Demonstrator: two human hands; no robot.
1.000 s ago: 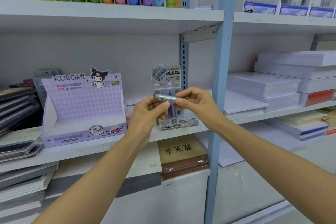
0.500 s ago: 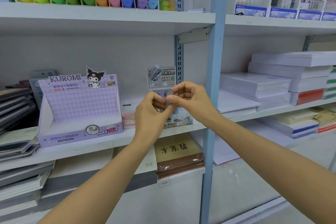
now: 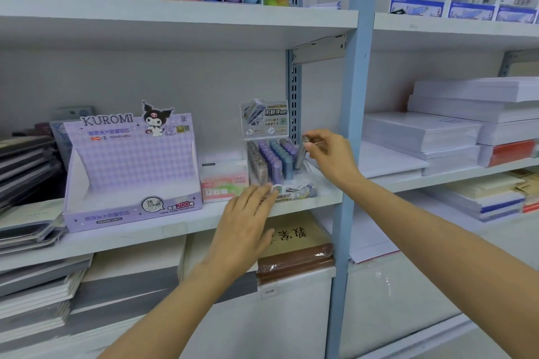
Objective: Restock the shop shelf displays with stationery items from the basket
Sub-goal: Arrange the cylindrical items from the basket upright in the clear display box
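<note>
At the lead display box (image 3: 287,178), right hand (image 3: 329,156) grip pinching a tube (image 3: 300,154), left hand (image 3: 248,221) flat, fingers spread.

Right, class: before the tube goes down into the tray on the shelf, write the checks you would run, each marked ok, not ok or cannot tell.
1. Right hand has a grip on the tube by its top: ok.
2. Tube over the rightmost row of the tray: ok.
3. Free slot beneath the tube: cannot tell.
4. Left hand flat at the tray front to steady it: ok.
5. Tube upright: not ok, it tilts.
6. Neighbouring tubes standing in rows: ok.
</note>
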